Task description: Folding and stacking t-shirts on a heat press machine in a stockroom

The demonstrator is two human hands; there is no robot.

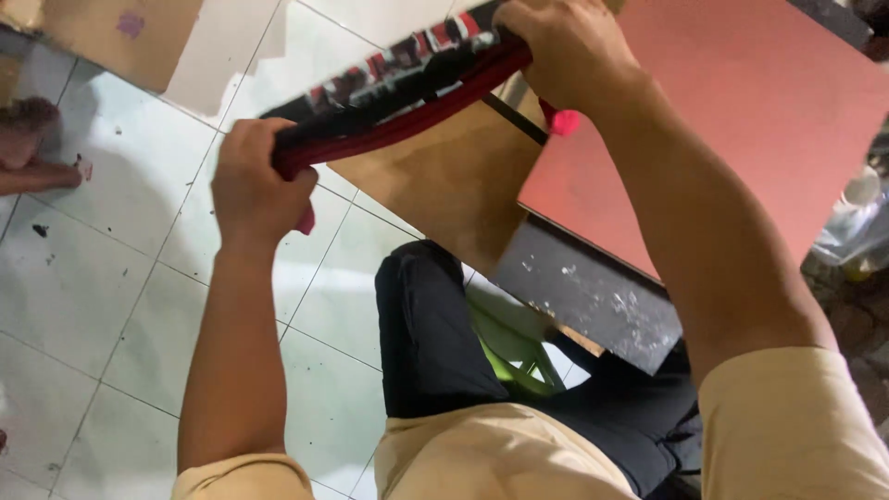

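While both fists clench, the long dark-red and black fabric strap bundle [398, 102] spans between them: left hand [259, 181] grips its lower end over the white tiled floor [111, 278], right hand [565, 46] its upper end above the red table's [741, 120] corner.

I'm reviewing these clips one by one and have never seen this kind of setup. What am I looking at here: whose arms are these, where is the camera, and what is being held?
There is no machine: the one picture comes from a camera worn on a person's head, looking down past their own arms and lap. The left hand and right hand each grip one end of a long bundle of dark red and black strips, held stretched between them. Beneath it are a reddish table top and a brown board. The person sits on a green stool over a white tiled floor. At the left edge, part of another person's foot shows.
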